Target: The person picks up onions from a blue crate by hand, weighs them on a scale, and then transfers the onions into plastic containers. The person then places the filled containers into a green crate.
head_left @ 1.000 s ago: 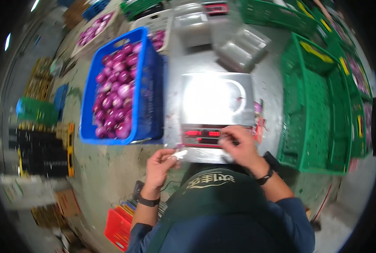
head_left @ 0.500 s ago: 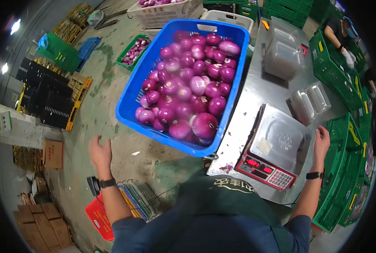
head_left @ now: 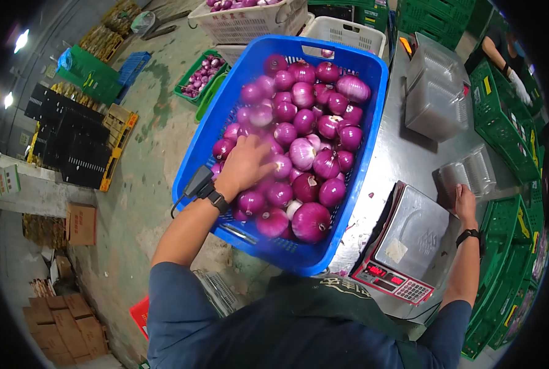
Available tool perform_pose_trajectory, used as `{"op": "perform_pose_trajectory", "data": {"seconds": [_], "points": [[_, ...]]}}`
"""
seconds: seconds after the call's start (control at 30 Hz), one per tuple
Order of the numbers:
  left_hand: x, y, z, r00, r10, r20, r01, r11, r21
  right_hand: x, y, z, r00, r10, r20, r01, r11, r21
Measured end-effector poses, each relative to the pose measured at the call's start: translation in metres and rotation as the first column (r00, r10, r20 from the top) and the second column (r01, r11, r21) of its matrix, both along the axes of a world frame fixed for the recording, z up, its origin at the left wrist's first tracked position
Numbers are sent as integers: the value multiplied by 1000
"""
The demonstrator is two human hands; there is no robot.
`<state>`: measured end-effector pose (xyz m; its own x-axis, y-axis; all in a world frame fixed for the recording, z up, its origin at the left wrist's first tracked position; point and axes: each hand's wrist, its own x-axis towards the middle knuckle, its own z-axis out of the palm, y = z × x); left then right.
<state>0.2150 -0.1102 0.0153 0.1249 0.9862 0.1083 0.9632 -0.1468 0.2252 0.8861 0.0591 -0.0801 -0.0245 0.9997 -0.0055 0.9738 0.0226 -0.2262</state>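
**Left hand in the onions, right hand at the clear trays**

My left hand (head_left: pixel 248 165) lies palm down on the heap of red onions (head_left: pixel 299 132) inside the blue crate (head_left: pixel 222 117). The fingers are curled over the onions near the crate's left wall; I cannot tell whether they have closed on one of them. A small dark device (head_left: pixel 199 182) is strapped at that wrist, just over the crate's left rim.

To the right of the crate, on the steel table (head_left: pixel 397 160), stands the scale (head_left: pixel 410 237), its red digits lit on the front panel nearest me. My right hand (head_left: pixel 464 200) is at the scale's far right corner, its fingers touching a stack of clear plastic trays (head_left: pixel 471 175) that lies on the table just beyond the scale. Whether that hand grips the stack or only rests against it, I cannot tell.

Farther from me than the scale, a taller pile of clear boxes (head_left: pixel 434 95) stands on the table. Right of the table are green crates (head_left: pixel 502 135). Beyond the blue crate's far end sit two white baskets (head_left: pixel 250 21), one holding more onions.
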Motion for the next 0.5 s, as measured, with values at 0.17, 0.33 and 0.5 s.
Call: {"op": "perform_pose_trajectory", "data": {"seconds": [0.17, 0.33, 0.5], "points": [[-11, 5, 4, 998, -70, -1, 70, 996, -56, -4, 3, -6, 982, -67, -176, 85, 992, 97], [-11, 6, -2, 999, -30, 38, 33, 998, -55, -3, -2, 6, 926, -194, -323, 264, 946, 188], [-13, 3, -1, 718, 325, 616, -289, 944, -161, -63, -104, 79, 933, -80, -350, 146, 976, 164]]}}
